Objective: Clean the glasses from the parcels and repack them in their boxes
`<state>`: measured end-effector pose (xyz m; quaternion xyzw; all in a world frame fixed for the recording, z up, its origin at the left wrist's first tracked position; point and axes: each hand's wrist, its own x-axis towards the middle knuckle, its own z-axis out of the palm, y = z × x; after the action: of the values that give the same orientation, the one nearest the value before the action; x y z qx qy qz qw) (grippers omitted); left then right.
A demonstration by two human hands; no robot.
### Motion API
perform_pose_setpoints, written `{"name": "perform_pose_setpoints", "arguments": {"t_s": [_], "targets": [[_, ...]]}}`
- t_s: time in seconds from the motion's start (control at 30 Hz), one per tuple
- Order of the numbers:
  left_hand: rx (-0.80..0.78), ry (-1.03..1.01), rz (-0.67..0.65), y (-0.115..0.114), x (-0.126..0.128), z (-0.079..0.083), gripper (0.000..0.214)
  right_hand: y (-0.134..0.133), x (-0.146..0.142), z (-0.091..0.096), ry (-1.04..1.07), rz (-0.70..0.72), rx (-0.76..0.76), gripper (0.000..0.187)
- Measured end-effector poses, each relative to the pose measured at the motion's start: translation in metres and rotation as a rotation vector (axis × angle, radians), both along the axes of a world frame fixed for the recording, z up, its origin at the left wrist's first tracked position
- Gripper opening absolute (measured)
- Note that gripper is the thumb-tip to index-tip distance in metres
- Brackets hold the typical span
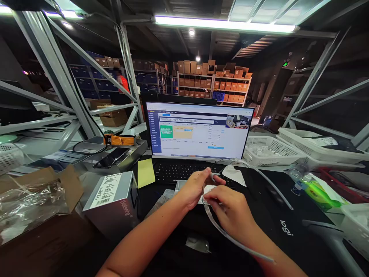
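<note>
In front of the keyboard (178, 171), my left hand (193, 188) is closed around a small grey-and-white item (215, 176) whose kind is mostly hidden by the fingers. My right hand (232, 206) is beside it, with thumb and fingers pinched together close to a white piece (208, 188) between the two hands. From there a translucent, tube-like strip (220, 229) curves down across my right wrist. A small clear plastic bag (198, 244) lies below the hands on the dark mat.
A grey Wakening box (111, 202) and an open carton (31, 207) with plastic wrap stand left. Behind the hands is a monitor (198, 132). White baskets (273, 152), a green bottle (321, 194) and a grey device with a handle (325, 227) are at right.
</note>
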<state>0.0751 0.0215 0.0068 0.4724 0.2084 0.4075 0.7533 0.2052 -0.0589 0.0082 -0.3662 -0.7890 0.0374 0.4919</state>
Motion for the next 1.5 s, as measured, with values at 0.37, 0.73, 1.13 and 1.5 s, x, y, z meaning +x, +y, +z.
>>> {"name": "perform_pose_setpoints", "arguments": {"t_s": [0.37, 0.73, 1.13, 1.5], "targets": [[0.046, -0.132, 0.093, 0.005, -0.003, 0.005, 0.061, 0.017, 0.004, -0.007, 0.031, -0.060, 0.147, 0.025], [0.057, -0.060, 0.146, 0.001, 0.011, -0.009, 0.060, 0.034, 0.000, -0.019, 0.053, -0.286, 0.398, 0.025], [0.013, -0.057, 0.125, 0.001, -0.004, 0.005, 0.058, 0.023, 0.008, -0.004, 0.053, 0.169, -0.005, 0.017], [0.031, -0.054, 0.126, -0.007, 0.011, -0.003, 0.063, 0.036, 0.003, -0.022, -0.099, -0.243, 0.585, 0.042]]}}
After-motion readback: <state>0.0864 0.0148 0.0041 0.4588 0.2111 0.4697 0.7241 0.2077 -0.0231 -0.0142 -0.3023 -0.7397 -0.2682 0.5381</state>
